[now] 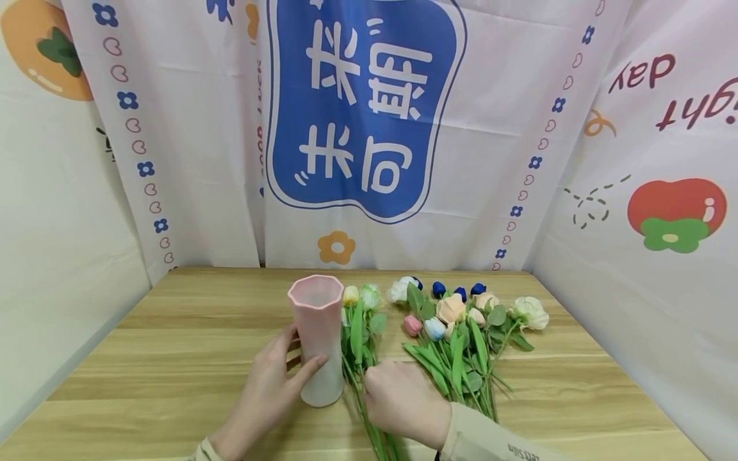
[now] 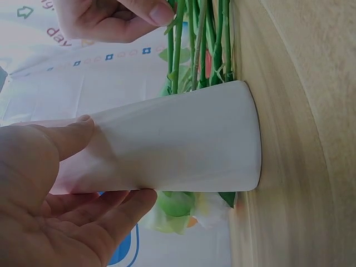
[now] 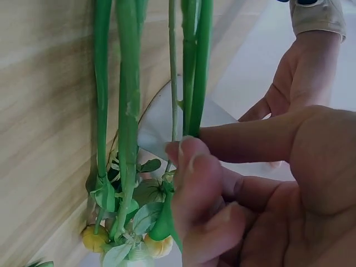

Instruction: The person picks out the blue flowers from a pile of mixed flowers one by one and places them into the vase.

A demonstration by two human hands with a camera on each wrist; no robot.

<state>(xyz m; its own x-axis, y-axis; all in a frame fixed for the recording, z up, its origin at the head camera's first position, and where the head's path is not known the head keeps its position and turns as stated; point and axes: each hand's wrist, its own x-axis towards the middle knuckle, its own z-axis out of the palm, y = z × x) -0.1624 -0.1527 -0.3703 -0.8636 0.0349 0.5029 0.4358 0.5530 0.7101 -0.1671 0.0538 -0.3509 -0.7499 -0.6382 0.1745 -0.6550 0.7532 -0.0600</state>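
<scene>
A tall vase (image 1: 323, 346), pink at the rim and fading to white at the base, stands upright on the wooden table. My left hand (image 1: 273, 378) holds it from the left side, thumb in front and fingers behind, as the left wrist view also shows around the white vase wall (image 2: 178, 144). Right beside the vase lies a small bunch of artificial flowers (image 1: 357, 333) with yellow and pale green heads. Over its stems is my right hand (image 1: 406, 400). Thumb and forefinger pinch green flower stems (image 3: 194, 72) in the right wrist view; other stems run beside them, outside the grip.
A larger bunch of artificial flowers (image 1: 461, 346) lies to the right, with white, peach, pink and blue heads. The wooden table (image 1: 190, 346) ends at a printed cloth (image 1: 213, 160) at the back, and cloth hangs along both sides.
</scene>
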